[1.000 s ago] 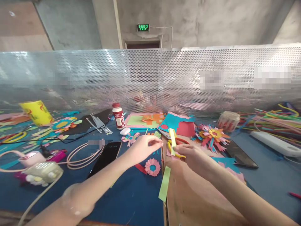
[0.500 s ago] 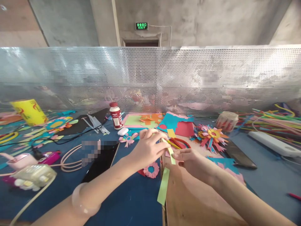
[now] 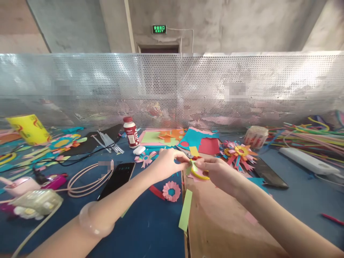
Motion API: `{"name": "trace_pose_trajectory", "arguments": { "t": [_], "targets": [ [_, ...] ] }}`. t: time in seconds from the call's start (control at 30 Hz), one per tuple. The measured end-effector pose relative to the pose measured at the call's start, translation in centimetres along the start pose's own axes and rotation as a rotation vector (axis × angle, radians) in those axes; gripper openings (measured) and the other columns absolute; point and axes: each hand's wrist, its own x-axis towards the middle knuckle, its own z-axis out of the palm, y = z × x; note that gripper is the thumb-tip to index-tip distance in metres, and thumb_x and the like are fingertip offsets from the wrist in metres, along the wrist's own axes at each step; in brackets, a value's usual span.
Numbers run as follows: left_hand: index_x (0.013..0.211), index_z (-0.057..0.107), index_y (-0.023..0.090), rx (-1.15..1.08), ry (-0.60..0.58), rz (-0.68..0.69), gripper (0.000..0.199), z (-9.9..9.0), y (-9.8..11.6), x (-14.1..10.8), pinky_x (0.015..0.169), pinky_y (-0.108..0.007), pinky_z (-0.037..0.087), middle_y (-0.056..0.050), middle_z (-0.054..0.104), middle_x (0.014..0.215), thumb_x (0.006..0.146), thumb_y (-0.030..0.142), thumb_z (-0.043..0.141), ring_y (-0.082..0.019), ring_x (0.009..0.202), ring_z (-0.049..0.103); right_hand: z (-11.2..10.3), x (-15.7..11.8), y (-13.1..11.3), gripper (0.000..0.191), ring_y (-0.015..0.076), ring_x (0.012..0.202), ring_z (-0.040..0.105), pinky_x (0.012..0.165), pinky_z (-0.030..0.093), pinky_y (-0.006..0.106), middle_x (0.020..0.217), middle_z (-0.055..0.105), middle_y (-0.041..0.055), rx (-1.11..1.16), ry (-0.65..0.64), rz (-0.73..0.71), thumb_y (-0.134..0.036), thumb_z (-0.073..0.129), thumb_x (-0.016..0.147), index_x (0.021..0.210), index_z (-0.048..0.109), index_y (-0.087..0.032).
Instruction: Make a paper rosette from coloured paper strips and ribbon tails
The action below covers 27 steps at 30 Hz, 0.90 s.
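Observation:
My left hand [image 3: 170, 161] and my right hand [image 3: 216, 171] meet over the table's middle, thumbs and fingers pinched on a small light green paper strip [image 3: 193, 166]. The strip looks bent over between the fingertips, which partly hide it. Scissors [image 3: 201, 175] with a yellow and red handle lie just behind and under my hands. A longer green paper strip [image 3: 185, 211] rests nearer to me, across the edge of the wooden board. To its left is a pink fringed paper ring [image 3: 171, 191] with a red strip [image 3: 156, 191] beside it.
A wooden board [image 3: 223, 229] lies on the blue table. Behind stand a bottle [image 3: 130, 132], coloured paper sheets [image 3: 192, 138] and a layered paper flower [image 3: 239, 152]. Phones [image 3: 118, 179] flank both sides. Cables [image 3: 80, 179] and a yellow roll [image 3: 29, 129] are left. A perforated metal screen [image 3: 166, 89] closes the back.
The green strip, stretched out straight before, is now bent between my fingertips. My left hand has turned and its fingers have come close to my right. The view has shifted slightly.

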Motion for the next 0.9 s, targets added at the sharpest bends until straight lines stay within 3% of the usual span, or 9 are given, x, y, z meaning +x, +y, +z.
{"name": "trace_pose_trajectory", "arguments": {
  "t": [0.33, 0.6, 0.9],
  "targets": [
    [0.075, 0.067, 0.018, -0.06, -0.073, -0.121, 0.008, -0.2, 1.3, 0.4, 0.071, -0.028, 0.043, -0.001, 0.07, 0.08, 0.069, 0.019, 0.062, -0.018, 0.076, 0.063, -0.3, 0.3, 0.2, 0.027, 0.0127, 0.058, 0.042, 0.059, 0.029, 0.029, 0.061, 0.051, -0.0008, -0.132, 0.081, -0.042, -0.044, 0.067, 0.068, 0.066, 0.061, -0.017],
    [0.077, 0.064, 0.016, -0.246, -0.14, -0.214, 0.011, 0.4, -0.3, 1.0, 0.071, -0.026, 0.046, -0.004, 0.07, 0.082, 0.071, 0.02, 0.057, -0.019, 0.082, 0.064, 0.3, -0.2, 0.1, 0.028, 0.0125, 0.059, 0.04, 0.058, 0.028, 0.027, 0.062, 0.048, -0.002, -0.239, 0.12, -0.092, -0.044, 0.065, 0.072, 0.063, 0.057, -0.019],
    [0.072, 0.065, 0.017, -0.261, -0.105, -0.334, 0.008, 0.0, 0.4, 0.9, 0.072, -0.029, 0.043, -0.002, 0.07, 0.075, 0.067, 0.022, 0.06, -0.02, 0.078, 0.063, 0.7, -0.3, 0.6, 0.022, 0.0127, 0.062, 0.042, 0.059, 0.027, 0.027, 0.066, 0.051, -0.0012, -0.287, 0.074, -0.03, -0.038, 0.062, 0.075, 0.069, 0.062, -0.017]
  ]
}}
